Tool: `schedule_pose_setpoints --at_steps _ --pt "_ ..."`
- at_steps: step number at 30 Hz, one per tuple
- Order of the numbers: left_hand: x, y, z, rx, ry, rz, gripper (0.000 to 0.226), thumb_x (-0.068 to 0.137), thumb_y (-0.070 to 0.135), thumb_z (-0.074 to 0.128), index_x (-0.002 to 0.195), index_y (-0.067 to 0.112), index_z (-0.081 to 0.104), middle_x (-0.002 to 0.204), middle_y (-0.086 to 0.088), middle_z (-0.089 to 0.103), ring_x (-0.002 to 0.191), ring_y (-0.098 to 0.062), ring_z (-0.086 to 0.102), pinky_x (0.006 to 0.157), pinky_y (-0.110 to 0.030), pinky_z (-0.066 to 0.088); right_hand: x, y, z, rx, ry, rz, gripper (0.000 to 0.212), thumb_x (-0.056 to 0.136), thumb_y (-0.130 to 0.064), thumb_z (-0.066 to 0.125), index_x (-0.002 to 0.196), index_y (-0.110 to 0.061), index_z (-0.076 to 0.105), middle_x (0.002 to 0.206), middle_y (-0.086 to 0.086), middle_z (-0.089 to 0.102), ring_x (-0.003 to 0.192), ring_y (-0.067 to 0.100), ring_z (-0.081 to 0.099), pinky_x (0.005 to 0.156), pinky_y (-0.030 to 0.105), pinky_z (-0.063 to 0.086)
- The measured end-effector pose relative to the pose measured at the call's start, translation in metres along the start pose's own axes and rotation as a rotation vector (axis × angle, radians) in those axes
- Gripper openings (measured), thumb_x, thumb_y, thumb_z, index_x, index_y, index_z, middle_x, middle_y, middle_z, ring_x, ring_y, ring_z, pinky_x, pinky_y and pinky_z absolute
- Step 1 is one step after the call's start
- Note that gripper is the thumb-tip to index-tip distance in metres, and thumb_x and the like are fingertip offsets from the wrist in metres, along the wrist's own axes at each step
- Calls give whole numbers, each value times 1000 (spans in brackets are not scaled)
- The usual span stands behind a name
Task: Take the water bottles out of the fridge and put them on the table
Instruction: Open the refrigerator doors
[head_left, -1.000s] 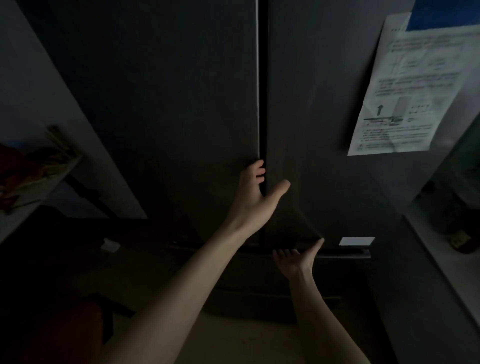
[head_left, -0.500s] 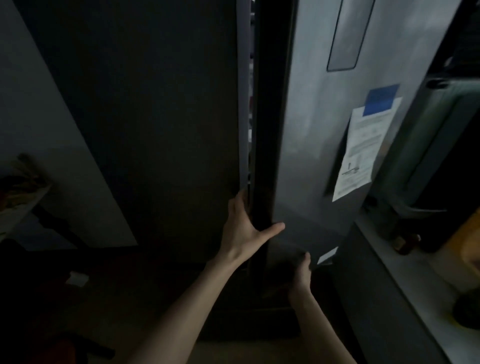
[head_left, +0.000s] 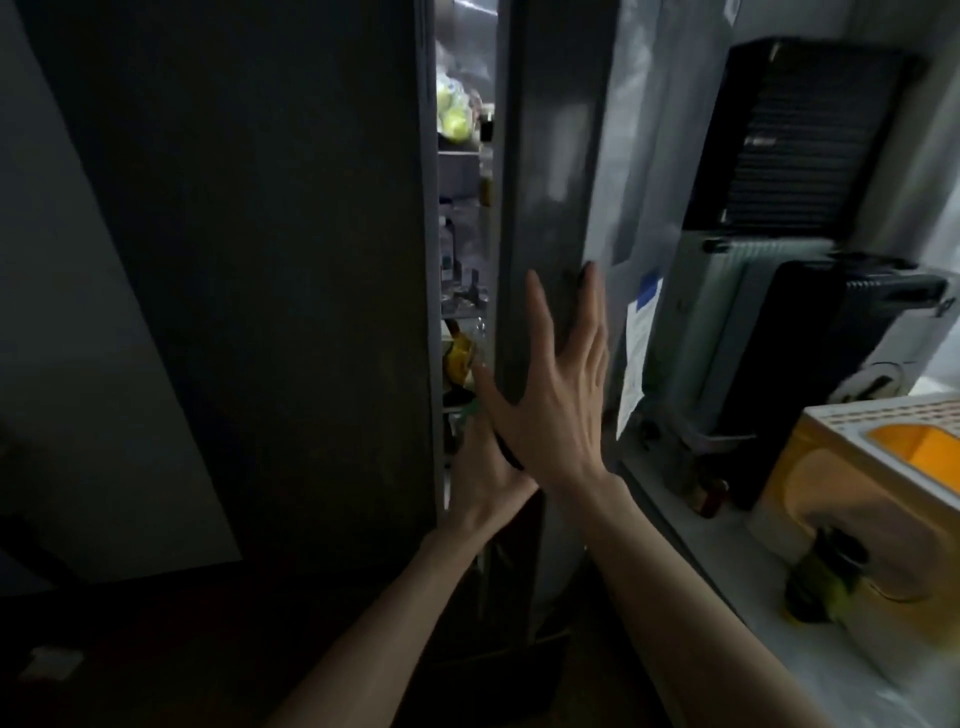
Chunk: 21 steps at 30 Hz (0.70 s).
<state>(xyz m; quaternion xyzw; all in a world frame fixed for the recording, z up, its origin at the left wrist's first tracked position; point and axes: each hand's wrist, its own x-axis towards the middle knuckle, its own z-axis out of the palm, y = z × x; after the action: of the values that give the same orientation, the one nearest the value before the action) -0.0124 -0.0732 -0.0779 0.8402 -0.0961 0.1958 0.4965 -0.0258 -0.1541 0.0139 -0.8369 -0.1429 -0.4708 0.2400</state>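
Fridge (head_left: 260, 260) right door (head_left: 550, 208) now swung ajar, lit shelves showing in the gap. Right hand (head_left: 556, 410) moved up onto door edge, fingers wide; left hand (head_left: 485, 467) low in gap, fingers hidden. Bottles likely inside, none out yet.

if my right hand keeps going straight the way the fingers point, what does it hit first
Probably the edge of the right fridge door: the right hand lies open with fingers pointing up along it, seemingly touching already. Depth is unclear in this dim view.
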Motion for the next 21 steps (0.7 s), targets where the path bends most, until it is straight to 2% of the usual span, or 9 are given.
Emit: schedule_pose_setpoints --at_steps 2,3,7,9,11,14,16,18,21 --pt "-13 13 3 41 -55 52 96 70 74 65 147 30 30 143 13 47 126 1 49 100 -24 48 11 -2 -12 -141 105 -59 86 87 -43 69 155 -18 23 160 24 0 151 41 -1 123 45 -2" --pt "-19 22 4 -3 -106 50 96 67 75 67 144 32 31 139 14 49 121 1 53 96 -22 49 17 1 -19 -210 128 -107 82 89 -41 67 155 -18 26 160 23 3 151 42 2 124 46 -2" --pt "-29 48 19 93 -162 143 78 73 64 70 136 30 38 129 10 54 108 -3 57 89 -24 53 25 31 -43 -375 22 -155 80 91 -44 62 157 -22 22 164 14 2 152 33 -7 123 52 -4" --pt "-26 59 26 170 -156 160 66 76 65 65 127 29 45 124 7 55 107 -8 57 89 -31 53 22 53 -59 -404 5 -120 74 92 -42 58 156 -20 26 165 13 6 152 30 -10 122 55 -5" --pt "-18 69 32 190 -173 138 56 79 61 64 121 27 50 121 5 56 105 -11 58 87 -29 50 19 73 -78 -409 10 -95 75 88 -36 63 153 -17 32 165 14 9 152 31 -11 122 56 -4" --pt "-8 84 35 48 -163 38 48 82 57 67 116 25 54 113 6 58 98 -8 59 81 -23 49 18 98 -100 -435 -12 -75 80 84 -32 71 153 -16 33 165 15 5 152 35 -12 122 57 -1" --pt "-1 92 36 -70 -116 -2 52 80 62 67 115 25 57 111 7 60 96 -4 61 81 -23 53 18 110 -109 -430 -20 -67 85 83 -36 72 154 -16 29 165 15 5 151 38 -13 122 57 1" --pt "9 99 35 -131 -73 -11 50 82 59 67 118 25 57 111 8 62 97 -4 62 84 -27 55 19 120 -116 -388 1 -65 90 82 -38 74 155 -16 27 165 16 7 150 41 -13 122 57 2" --pt "22 112 25 -138 -35 36 41 88 47 66 121 25 56 110 8 63 97 -2 64 83 -25 56 21 122 -122 -346 50 -38 96 81 -39 73 157 -16 20 165 17 2 151 41 -11 122 52 -5"
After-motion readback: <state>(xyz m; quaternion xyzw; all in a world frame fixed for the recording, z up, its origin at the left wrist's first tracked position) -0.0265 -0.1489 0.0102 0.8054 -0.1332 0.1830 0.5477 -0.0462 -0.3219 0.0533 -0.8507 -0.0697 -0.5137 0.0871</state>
